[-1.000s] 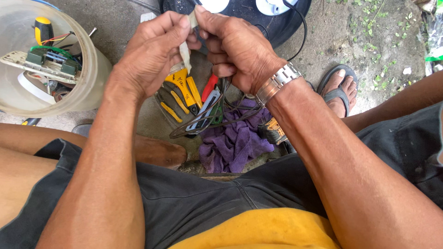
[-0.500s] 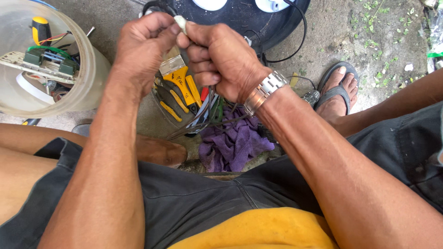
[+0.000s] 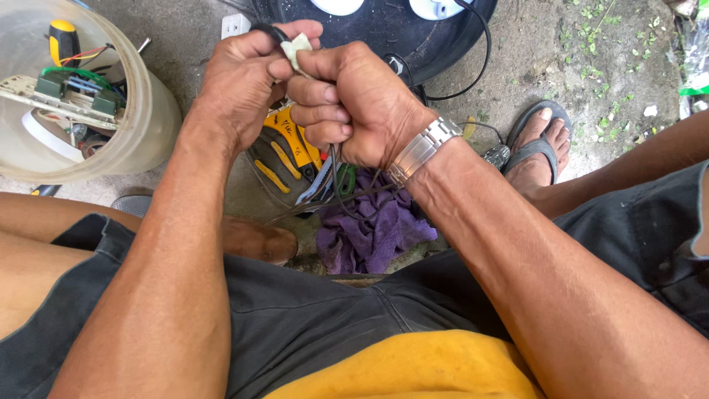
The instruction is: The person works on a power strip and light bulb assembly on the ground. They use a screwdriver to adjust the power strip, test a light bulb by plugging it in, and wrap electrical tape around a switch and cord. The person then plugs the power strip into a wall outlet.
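Observation:
My left hand [image 3: 247, 81] and my right hand [image 3: 354, 103] are pressed together in front of me. Between the thumbs and fingertips sits a small whitish plug-like piece [image 3: 297, 50] with a black cable [image 3: 267, 31] curving over my left fingers. My right fist is closed around thin dark wires [image 3: 336, 181] that hang down below it. A metal wristwatch [image 3: 419, 150] is on my right wrist. Below the hands lie yellow-handled pliers [image 3: 284, 144] and other hand tools.
A translucent bucket [image 3: 151, 122] at the left holds a screwdriver, a circuit board and wires. A purple rag [image 3: 373, 229] lies on the concrete ground. A black round appliance base [image 3: 399, 33] with cable sits at the top. My sandalled foot [image 3: 539, 144] is at the right.
Both hands have closed tighter together and shifted slightly left and up. The whitish piece, earlier held longer between the fingers, is now nearly buried between the two fists.

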